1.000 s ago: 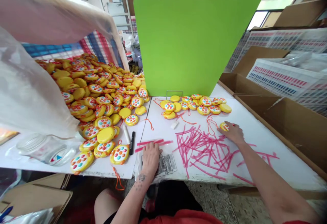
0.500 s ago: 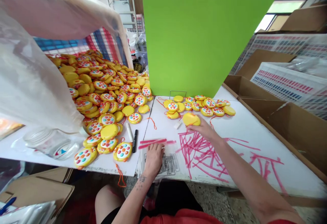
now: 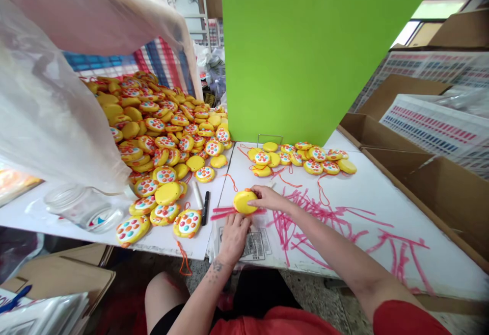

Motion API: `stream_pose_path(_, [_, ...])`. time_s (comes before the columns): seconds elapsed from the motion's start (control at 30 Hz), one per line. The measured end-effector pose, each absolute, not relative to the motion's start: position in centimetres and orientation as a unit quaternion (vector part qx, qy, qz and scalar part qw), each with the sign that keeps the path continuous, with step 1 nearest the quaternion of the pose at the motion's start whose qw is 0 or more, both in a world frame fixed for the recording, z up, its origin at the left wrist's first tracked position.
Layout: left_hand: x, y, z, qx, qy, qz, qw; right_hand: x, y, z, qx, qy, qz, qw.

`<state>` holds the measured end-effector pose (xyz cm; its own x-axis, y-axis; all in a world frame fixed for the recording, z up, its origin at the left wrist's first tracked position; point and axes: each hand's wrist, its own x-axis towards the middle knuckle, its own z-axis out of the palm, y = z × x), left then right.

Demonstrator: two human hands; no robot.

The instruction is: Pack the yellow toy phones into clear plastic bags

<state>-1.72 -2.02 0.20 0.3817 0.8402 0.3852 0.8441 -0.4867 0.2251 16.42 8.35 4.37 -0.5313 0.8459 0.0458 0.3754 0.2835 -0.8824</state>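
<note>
My right hand [image 3: 268, 198] grips a round yellow toy [image 3: 244, 202], its plain back facing up, just above my left hand's fingertips. Pressed onto a clear plastic bag [image 3: 255, 243] with dark print, my left hand [image 3: 234, 232] lies palm down with its fingers extended. Two pink strips [image 3: 221, 213] cross the bag's upper end, partly covered by the toy and fingers. A black marker [image 3: 205, 208] and a white marker [image 3: 197, 195] lie left of the bag, near a yellow toy with coloured buttons [image 3: 187, 223].
A large heap of yellow toys [image 3: 164, 121] spills from a sack at left, beside a clear jar [image 3: 87, 207]. More toys [image 3: 315, 164] lie before a green board [image 3: 305, 65]. Pink marker scribbles [image 3: 305, 223] cover the tabletop; cardboard boxes [image 3: 431, 182] stand at right.
My right hand has moved left and nearer with the yellow toy, from the small pile's front to over the pink strips. My left hand has stayed on the bag.
</note>
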Motion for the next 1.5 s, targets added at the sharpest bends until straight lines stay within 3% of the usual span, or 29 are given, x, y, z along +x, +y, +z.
stream_pose_path(0.17, [-1.6,-2.0,0.4,-0.842,-0.501,-0.201,-0.024,16.0,9.1,3.5,-0.386,-0.803,0.378,0.251])
stream_pose_path(0.43, [-1.4,-1.9,0.6,-0.821,-0.536,-0.194,0.009,16.5,9.1,4.5,-0.411,-0.754,0.374,0.351])
stream_pose_path(0.63, [-1.6,-2.3,0.5,-0.800,-0.541,-0.258,0.028,14.7,7.6,3.1,-0.345,-0.820,0.396,0.228])
stream_pose_path(0.73, [-1.6,-2.1,0.4,-0.792,-0.527,-0.308,0.008,13.7,7.0,2.5,-0.346,-0.849,0.352,0.189])
stream_pose_path(0.87, [-1.8,-1.6,0.0,-0.771,-0.527,-0.355,-0.043,15.3,6.2,3.0,-0.485,-0.791,0.251,0.277])
stream_pose_path(0.97, [-1.9,-1.1,-0.2,-0.763,-0.522,-0.369,-0.093,17.1,4.8,2.8,-0.581,-0.727,0.227,0.287])
stream_pose_path(1.1, [-1.9,-0.5,1.0,-0.764,-0.536,-0.324,-0.154,16.7,2.3,1.1,-0.572,-0.715,0.277,0.291])
stream_pose_path(1.27, [-2.0,-0.7,3.9,-0.785,-0.527,-0.254,-0.205,14.1,0.5,0.7,-0.575,-0.653,0.288,0.401])
stream_pose_path(1.43, [-3.7,-2.0,4.5,-0.656,-0.589,-0.429,-0.199,13.2,-0.5,2.5,-0.529,-0.575,0.368,0.504])
stream_pose_path(1.5, [-4.5,-2.3,4.0,-0.581,-0.601,-0.467,-0.287,13.1,-0.8,2.9,-0.518,-0.564,0.374,0.523])
